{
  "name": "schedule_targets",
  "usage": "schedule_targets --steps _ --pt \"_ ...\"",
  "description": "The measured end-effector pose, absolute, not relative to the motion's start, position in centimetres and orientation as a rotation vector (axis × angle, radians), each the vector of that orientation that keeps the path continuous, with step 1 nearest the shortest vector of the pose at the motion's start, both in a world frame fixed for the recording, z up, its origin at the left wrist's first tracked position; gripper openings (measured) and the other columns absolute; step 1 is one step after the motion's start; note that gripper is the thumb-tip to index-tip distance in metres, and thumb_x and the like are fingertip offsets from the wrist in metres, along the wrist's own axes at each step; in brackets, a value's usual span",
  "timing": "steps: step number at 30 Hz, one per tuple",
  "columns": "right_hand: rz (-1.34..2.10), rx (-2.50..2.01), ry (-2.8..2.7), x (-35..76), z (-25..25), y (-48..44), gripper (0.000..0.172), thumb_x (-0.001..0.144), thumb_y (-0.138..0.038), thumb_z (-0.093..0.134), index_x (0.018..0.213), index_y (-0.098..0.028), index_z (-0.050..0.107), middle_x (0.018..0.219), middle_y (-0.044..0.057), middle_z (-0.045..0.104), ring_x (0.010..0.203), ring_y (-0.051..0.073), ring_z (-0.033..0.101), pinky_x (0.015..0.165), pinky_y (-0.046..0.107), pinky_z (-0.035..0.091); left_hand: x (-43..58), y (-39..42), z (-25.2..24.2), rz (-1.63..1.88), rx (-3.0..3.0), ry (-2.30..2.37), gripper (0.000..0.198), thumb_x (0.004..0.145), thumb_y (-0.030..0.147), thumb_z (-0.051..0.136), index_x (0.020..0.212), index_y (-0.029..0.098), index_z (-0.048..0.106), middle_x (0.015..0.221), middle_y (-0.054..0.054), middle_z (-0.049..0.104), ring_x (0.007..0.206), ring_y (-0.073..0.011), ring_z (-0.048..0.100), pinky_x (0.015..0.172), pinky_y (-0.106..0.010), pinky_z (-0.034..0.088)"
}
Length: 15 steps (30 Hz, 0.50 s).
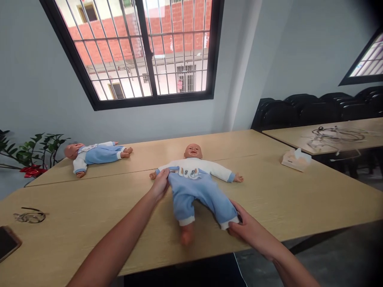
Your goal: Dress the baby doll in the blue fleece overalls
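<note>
A baby doll (193, 175) in a blue and white romper lies face up on the wooden table (269, 199), its head toward the window and its arms spread. My left hand (161, 184) is closed on the side of the romper, at the doll's waist below its arm. With my right hand (241, 223) I grip the white cuff of the trouser leg on the right; the foot there is hidden behind my fingers. The other foot (187, 235) sticks out bare from its cuff.
A second doll (101, 154) in the same clothes lies at the back left. Eyeglasses (30, 216) and a phone (8, 242) rest at the left. A tissue box (296, 160) stands at the right. Cables (338, 135) lie on another table, near stacked black chairs (317, 109).
</note>
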State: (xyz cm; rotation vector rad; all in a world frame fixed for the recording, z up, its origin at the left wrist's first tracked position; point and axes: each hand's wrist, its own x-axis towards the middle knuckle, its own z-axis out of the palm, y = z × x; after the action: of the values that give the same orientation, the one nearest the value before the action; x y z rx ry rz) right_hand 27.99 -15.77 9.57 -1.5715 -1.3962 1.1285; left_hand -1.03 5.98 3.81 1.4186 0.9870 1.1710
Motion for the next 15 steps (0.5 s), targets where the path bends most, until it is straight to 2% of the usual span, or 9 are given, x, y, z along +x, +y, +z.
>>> schedule_targets --steps 3,6,8,12,15 --pt "1.048 -1.592 -1.501 29.1 9.2 -15.6 0.079 0.075 -0.028 0.059 0.152 -0.014 0.045 0.155 0.018 0.052 0.141 0.033 0.051 0.120 0.049 0.036 -1.2 7.4 3.3 1.179 1.379 1.027 0.051 0.085 0.066 0.066 0.099 0.017 0.063 0.081 -0.003 0.065 0.067 -0.0138 0.058 0.065 -0.027 0.049" --pt "0.931 -1.615 -1.596 30.0 8.3 -15.4 0.077 0.075 -0.027 0.058 0.150 -0.015 0.046 0.156 0.017 0.051 0.143 0.033 0.049 0.122 0.051 0.034 -1.5 8.2 3.0 1.227 1.366 1.113 0.047 0.086 0.062 0.065 0.097 0.017 0.060 0.077 0.000 0.061 0.060 -0.0120 0.052 0.059 -0.025 0.044" --pt "0.851 -1.632 -1.636 30.4 7.6 -15.3 0.074 0.077 -0.029 0.057 0.150 -0.016 0.046 0.155 0.017 0.051 0.143 0.032 0.049 0.122 0.051 0.034 -1.7 8.1 2.9 1.284 1.384 1.174 0.041 0.087 0.057 0.065 0.097 0.017 0.059 0.080 -0.001 0.060 0.065 -0.0135 0.053 0.064 -0.027 0.045" --pt "0.635 -1.666 -1.713 30.6 6.2 -15.3 0.066 0.086 -0.034 0.054 0.148 -0.014 0.046 0.152 0.018 0.053 0.141 0.031 0.050 0.118 0.048 0.041 -2.5 5.6 3.5 1.391 1.508 1.209 0.031 0.084 0.043 0.072 0.102 0.019 0.061 0.094 -0.004 0.062 0.088 -0.0185 0.058 0.084 -0.032 0.048" --pt "0.292 -1.705 -1.724 29.2 5.6 -16.3 0.058 0.092 -0.036 0.053 0.146 -0.015 0.048 0.144 0.020 0.058 0.134 0.034 0.056 0.111 0.052 0.048 -3.2 3.2 3.9 1.250 1.687 1.132 0.035 0.084 0.042 0.074 0.108 0.019 0.066 0.096 -0.003 0.065 0.089 -0.0190 0.058 0.086 -0.032 0.048"
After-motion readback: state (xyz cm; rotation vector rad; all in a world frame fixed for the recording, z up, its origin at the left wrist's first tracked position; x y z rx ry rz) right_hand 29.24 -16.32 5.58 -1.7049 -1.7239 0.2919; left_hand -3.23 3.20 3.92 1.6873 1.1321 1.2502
